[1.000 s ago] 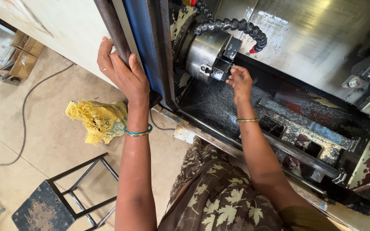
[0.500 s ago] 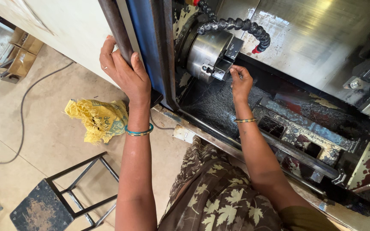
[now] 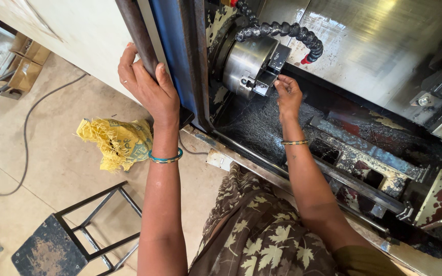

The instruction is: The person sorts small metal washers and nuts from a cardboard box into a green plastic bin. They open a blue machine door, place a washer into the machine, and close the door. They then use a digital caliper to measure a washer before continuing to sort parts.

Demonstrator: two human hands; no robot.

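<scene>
Fingertips of the right hand (image 3: pixel 288 92) pinched at the lathe chuck (image 3: pixel 249 64) just beside them; the left hand (image 3: pixel 149 87) gripped the dark door handle bar (image 3: pixel 136 33), seemingly bracing the reach

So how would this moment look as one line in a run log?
left hand: gripping door bar | right hand: fingers at metal chuck | black hose: above chuck
</scene>
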